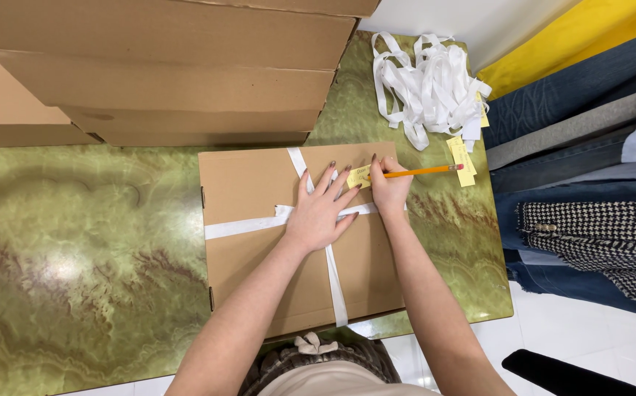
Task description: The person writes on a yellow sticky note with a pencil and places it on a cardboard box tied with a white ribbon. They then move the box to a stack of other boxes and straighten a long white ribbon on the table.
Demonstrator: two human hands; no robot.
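Green marbled worktop [76, 257], stacked cardboard boxes [171, 66] at the back. Flat cardboard box [259, 257] sits center, already tied crosswise with white ribbon [241, 227]. Loose pile of ribbons [428, 84] back right. Left hand [322, 213] flat, fingers spread, pinning the ribbon crossing. Right hand [390, 187] closed around a pencil [421, 171], tip on the yellow tag [358, 176]. Tying looks done; tag writing appears in progress.

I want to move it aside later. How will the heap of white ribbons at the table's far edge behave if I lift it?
The white ribbons lie in loose, tangled loops, so they are probably floppy and light. Lifted, strands would likely dangle and drag. The yellow tags beside them may come along, if attached.
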